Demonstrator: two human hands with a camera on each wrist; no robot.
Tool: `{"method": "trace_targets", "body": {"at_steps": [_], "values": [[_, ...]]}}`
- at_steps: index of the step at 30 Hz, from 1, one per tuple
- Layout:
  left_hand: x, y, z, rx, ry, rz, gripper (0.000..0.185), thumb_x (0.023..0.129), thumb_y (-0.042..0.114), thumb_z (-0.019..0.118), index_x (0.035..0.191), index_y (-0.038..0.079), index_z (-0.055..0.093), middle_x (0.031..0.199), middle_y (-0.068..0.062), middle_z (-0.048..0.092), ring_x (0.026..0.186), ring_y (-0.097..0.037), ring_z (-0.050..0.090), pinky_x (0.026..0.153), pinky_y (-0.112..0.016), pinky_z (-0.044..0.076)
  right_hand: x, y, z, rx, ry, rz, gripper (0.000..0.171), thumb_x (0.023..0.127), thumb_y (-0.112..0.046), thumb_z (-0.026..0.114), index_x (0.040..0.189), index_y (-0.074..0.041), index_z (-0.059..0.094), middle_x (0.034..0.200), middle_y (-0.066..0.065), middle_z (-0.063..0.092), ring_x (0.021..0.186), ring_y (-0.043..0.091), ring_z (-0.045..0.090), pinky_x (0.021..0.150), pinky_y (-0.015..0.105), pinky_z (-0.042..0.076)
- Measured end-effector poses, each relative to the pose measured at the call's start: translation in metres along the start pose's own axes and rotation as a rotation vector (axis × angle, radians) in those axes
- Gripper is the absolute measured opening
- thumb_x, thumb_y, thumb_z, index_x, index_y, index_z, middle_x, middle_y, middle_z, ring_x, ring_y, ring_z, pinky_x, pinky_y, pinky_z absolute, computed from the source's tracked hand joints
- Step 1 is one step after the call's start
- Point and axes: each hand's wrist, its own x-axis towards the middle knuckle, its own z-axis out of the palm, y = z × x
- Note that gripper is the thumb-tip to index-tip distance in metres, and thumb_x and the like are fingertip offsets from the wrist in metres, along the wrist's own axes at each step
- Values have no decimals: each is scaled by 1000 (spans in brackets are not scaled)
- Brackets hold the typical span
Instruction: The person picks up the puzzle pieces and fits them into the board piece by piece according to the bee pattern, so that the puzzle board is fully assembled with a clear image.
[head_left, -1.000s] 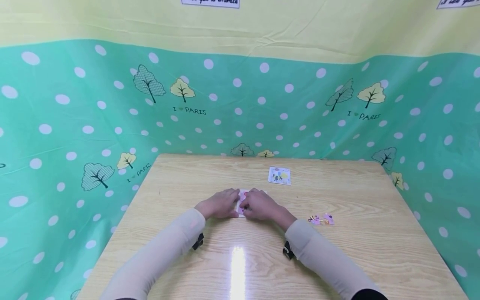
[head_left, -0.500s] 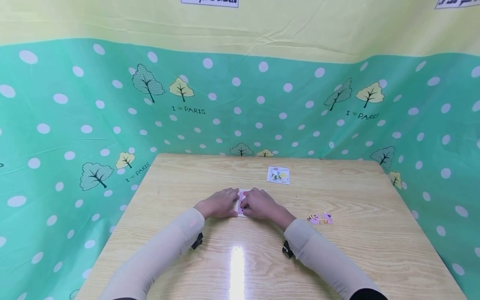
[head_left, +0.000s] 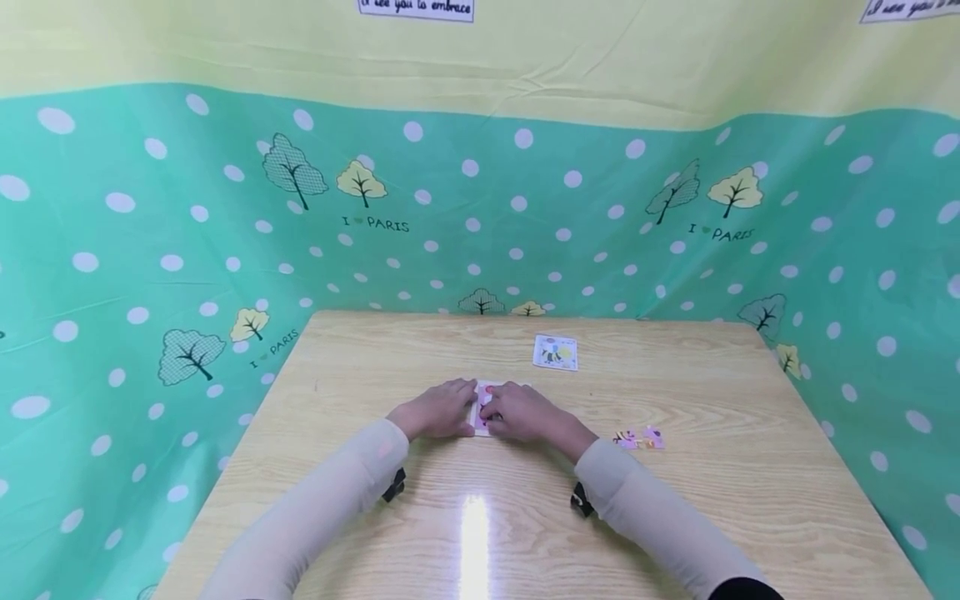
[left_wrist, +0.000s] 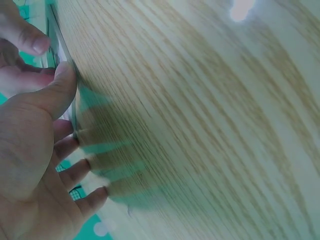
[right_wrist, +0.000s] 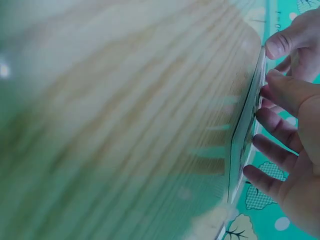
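Observation:
In the head view, a white-bordered puzzle board [head_left: 477, 429] with pink picture pieces [head_left: 486, 398] lies flat at mid-table, mostly covered by both hands. My left hand [head_left: 442, 408] rests at its left edge. In the left wrist view, the left thumb [left_wrist: 62, 75] touches the board's edge while the other fingers spread with tips down on the table. My right hand [head_left: 521, 410] lies over the board's right side, index finger and thumb on the pink picture. Seen from the right wrist, the right fingers [right_wrist: 277, 127] are spread along the board; anything between thumb and index is hidden.
Several loose pink puzzle pieces [head_left: 640, 438] lie on the table [head_left: 720, 500] right of the right hand. Behind the board is a small card with a bee picture [head_left: 556, 352]. A green dotted cloth [head_left: 480, 200] hangs around the table's back and sides.
Both hands keep their places on the board, with the right hand moving only very slightly. The head view shifts a little; the card and loose pieces stay put.

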Motion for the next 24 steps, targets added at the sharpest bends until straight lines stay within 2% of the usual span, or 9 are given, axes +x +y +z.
{"method": "trace_targets", "body": {"at_steps": [6, 14, 24], "values": [[1, 1, 0, -1, -2, -4, 85, 94, 54, 67, 154, 2, 38, 164, -19, 34, 152, -34, 35, 128, -45, 31, -12, 10, -4, 68, 37, -2, 31, 98, -28, 64, 127, -21, 72, 128, 3, 70, 124, 24, 61, 112, 44, 49], [2, 1, -1, 16, -22, -21, 87, 93, 56, 65, 157, 4, 35, 166, -17, 30, 153, -33, 33, 129, -44, 27, -40, 24, -17, 138, 81, 70, 33, 97, -29, 68, 126, -15, 72, 122, 4, 71, 116, 23, 63, 106, 42, 53], [0, 1, 0, 5, -8, -16, 90, 93, 56, 66, 157, 1, 34, 165, -19, 32, 153, -34, 33, 129, -46, 28, -82, 52, -22, 142, 141, 135, 30, 96, -23, 70, 125, -13, 72, 118, 4, 72, 114, 24, 65, 104, 45, 55]]}}
